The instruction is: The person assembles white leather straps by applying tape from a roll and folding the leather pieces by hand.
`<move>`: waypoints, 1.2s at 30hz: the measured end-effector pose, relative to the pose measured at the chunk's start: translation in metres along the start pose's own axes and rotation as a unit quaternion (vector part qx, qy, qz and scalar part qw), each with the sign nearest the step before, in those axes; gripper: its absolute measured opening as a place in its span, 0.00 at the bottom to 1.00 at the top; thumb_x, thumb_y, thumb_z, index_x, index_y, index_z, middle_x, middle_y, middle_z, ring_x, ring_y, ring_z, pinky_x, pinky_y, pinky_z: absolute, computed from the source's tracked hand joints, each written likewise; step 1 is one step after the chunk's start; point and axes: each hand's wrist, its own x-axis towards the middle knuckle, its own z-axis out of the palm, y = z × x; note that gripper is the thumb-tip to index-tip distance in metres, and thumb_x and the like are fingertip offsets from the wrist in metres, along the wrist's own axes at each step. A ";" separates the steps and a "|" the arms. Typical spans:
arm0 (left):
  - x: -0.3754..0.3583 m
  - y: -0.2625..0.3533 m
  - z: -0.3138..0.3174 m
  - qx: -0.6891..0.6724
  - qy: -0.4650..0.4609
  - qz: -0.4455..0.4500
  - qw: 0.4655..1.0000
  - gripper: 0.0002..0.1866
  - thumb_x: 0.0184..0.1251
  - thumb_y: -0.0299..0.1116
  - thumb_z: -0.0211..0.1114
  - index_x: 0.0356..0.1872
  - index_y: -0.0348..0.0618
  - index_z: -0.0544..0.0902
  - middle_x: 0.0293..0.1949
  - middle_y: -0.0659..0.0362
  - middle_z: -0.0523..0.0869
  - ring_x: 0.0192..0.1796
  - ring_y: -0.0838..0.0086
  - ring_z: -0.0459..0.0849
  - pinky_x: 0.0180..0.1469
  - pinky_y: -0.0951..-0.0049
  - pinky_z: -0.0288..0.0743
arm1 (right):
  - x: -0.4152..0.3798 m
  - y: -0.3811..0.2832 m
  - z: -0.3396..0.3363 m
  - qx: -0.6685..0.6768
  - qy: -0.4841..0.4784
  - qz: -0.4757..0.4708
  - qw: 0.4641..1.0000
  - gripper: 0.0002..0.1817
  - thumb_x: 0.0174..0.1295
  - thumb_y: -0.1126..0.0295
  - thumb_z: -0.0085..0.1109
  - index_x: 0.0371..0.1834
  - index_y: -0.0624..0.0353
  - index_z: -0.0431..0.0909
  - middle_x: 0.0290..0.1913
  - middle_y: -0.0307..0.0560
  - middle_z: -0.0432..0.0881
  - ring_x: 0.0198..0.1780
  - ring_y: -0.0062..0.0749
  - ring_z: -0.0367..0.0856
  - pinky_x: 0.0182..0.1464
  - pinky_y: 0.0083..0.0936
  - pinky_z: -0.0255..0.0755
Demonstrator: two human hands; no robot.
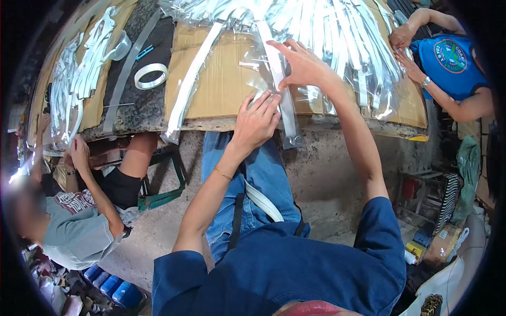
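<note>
A white strap (273, 59) in a clear plastic sleeve lies lengthwise before me, its lower end hanging over the table edge. My left hand (257, 120) rests beside it near the edge, fingers stretched out over the plastic. Above, my right hand (303, 66) arches over the strap with thumb and fingers spread wide apart. Whether its fingertips touch the sleeve is hard to see. Another bagged strap (196, 73) slants across the cardboard sheet (226, 79) to the left. Many more sleeved straps (342, 42) are heaped at the back and right.
A roll of tape (151, 76) and a light-blue tool (144, 51) lie on the dark tabletop at left. Another pile of straps (89, 68) is near a seated person (79, 221). A person in a blue top (448, 58) works at right. A stool (421, 195) stands below.
</note>
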 end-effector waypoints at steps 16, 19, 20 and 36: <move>0.012 0.017 -0.006 0.014 -0.048 0.002 0.999 0.16 0.67 0.37 0.61 0.53 0.43 0.78 0.58 0.55 0.78 0.66 0.64 0.73 0.72 0.37 0.48 | 0.001 0.004 0.000 0.086 -0.016 0.022 0.996 0.54 0.39 0.65 0.79 0.74 0.44 0.58 0.61 0.57 0.68 0.63 0.57 0.68 0.62 0.42 0.68; 0.012 0.017 -0.003 0.007 -0.055 -0.004 0.998 0.16 0.67 0.38 0.61 0.52 0.43 0.78 0.58 0.55 0.78 0.66 0.64 0.74 0.72 0.36 0.48 | -0.002 -0.005 0.001 0.044 -0.008 0.033 0.998 0.56 0.36 0.65 0.80 0.74 0.44 0.58 0.62 0.57 0.67 0.65 0.56 0.67 0.64 0.43 0.66; 0.013 0.017 -0.003 0.005 -0.049 -0.005 0.999 0.16 0.67 0.38 0.61 0.51 0.42 0.78 0.57 0.54 0.78 0.65 0.64 0.75 0.72 0.36 0.49 | -0.002 -0.005 0.002 0.044 -0.007 0.031 0.999 0.56 0.36 0.65 0.80 0.74 0.44 0.58 0.62 0.57 0.67 0.65 0.56 0.67 0.64 0.43 0.66; 0.025 0.017 -0.005 -0.030 -0.051 -0.010 0.998 0.15 0.61 0.38 0.65 0.42 0.38 0.78 0.46 0.51 0.78 0.54 0.57 0.76 0.65 0.49 0.65 | 0.037 -0.008 -0.024 0.032 -0.019 0.002 0.999 0.48 0.38 0.64 0.80 0.69 0.45 0.66 0.63 0.58 0.67 0.64 0.56 0.67 0.63 0.42 0.68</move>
